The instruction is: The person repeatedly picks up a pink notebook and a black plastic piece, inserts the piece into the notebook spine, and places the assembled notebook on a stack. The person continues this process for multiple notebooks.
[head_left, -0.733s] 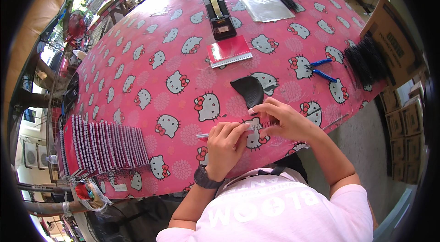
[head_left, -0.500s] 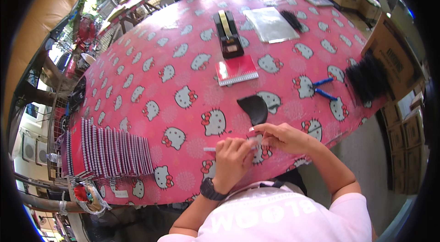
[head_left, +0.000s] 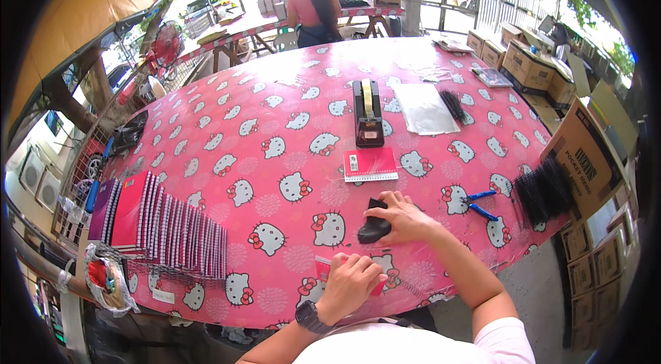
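Note:
My left hand (head_left: 350, 283) is closed over a small pink-red notebook (head_left: 321, 267) near the table's front edge. Much of the notebook is hidden under the fingers. A thin dark spiral coil (head_left: 411, 287) sticks out to its right. Farther forward, my right hand (head_left: 405, 218) has its fingers curled on a soft-looking black piece (head_left: 372, 230), whose exact kind I cannot make out. Beyond it lies another red spiral notebook (head_left: 370, 163), just in front of a black tape dispenser (head_left: 368, 116).
Spiral notebooks (head_left: 175, 230) stand in a long row at left. Blue-handled pliers (head_left: 483, 205) and a heap of black coils (head_left: 544, 192) lie at right beside a cardboard box (head_left: 585, 154). Clear plastic sleeves (head_left: 425, 109) lie farther back. A person (head_left: 315, 6) is at a far table.
My right hand has left its place beside the left hand, moved forward and taken hold of the black piece. My left hand stays at the notebook. The view has tilted up.

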`<state>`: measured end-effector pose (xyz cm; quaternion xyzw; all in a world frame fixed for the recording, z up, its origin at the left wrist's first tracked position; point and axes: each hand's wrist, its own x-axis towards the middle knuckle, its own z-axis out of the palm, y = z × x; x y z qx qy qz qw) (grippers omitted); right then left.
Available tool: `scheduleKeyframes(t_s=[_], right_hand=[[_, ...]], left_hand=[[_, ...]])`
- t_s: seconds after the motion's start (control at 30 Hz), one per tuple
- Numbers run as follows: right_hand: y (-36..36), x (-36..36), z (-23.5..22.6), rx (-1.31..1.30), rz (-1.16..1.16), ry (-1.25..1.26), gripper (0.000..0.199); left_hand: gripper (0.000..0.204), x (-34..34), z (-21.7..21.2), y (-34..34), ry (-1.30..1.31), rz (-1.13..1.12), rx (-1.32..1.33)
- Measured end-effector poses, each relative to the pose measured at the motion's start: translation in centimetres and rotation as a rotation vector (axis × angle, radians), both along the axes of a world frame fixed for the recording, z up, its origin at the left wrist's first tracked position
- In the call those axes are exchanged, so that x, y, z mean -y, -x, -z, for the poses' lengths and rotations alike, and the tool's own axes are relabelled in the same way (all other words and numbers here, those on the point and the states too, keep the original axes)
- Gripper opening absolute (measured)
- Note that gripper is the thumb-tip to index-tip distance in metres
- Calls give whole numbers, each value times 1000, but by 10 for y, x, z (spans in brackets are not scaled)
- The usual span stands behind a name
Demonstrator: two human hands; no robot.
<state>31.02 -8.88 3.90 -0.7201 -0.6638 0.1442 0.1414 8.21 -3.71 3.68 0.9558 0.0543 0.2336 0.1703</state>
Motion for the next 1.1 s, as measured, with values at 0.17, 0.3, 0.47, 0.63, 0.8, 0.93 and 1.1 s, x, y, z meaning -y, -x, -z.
scheduleKeyframes(t_s=[0.17, 0.3, 0.47, 0.63, 0.8, 0.93, 1.1], right_hand=[[7, 18, 21, -278, 55, -172, 60], [7, 69, 13, -1376, -239, -48, 51], [44, 78, 15, -1050, 45, -101, 68], [43, 70, 27, -1093, -28, -79, 74], [42, 71, 22, -1550, -68, 35, 48], [41, 61, 22, -943, 55, -104, 49], [49, 54, 7, -890, 122, 35, 54]], left_hand=[[22, -14, -5, 12, 36, -52, 73], [22, -22, 7, 24, 35, -108, 81], [21, -20, 9, 26, 57, -78, 131], [21, -20, 11, 25, 61, -78, 178], [21, -26, 13, 21, 58, -84, 201], [23, -25, 11, 23, 55, -77, 179], [27, -23, 7, 25, 181, -124, 153]])
